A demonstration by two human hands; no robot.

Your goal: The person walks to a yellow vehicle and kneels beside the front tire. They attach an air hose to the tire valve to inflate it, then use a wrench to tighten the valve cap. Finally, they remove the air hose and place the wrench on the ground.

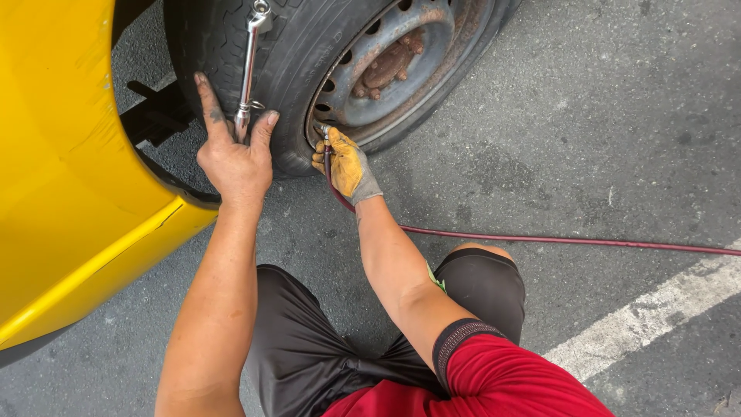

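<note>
Both your hands work apart: left hand (pixel 234 158) clamps the chrome tyre gauge (pixel 248 66) against the tyre (pixel 301 54), gloved right hand (pixel 346 164) grips the red air hose (pixel 540 239) at the rim (pixel 417 77).

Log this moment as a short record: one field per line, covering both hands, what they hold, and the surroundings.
left hand: bare, grip on a chrome gauge rod laid against the tyre tread
right hand: yellow glove, pressing the end of a red air hose at the wheel rim
wheel: rusty hub, grey steel rim
vehicle: yellow body panel at left
ground: grey asphalt with a white painted line
posture: crouched, black shorts, red shirt
</note>
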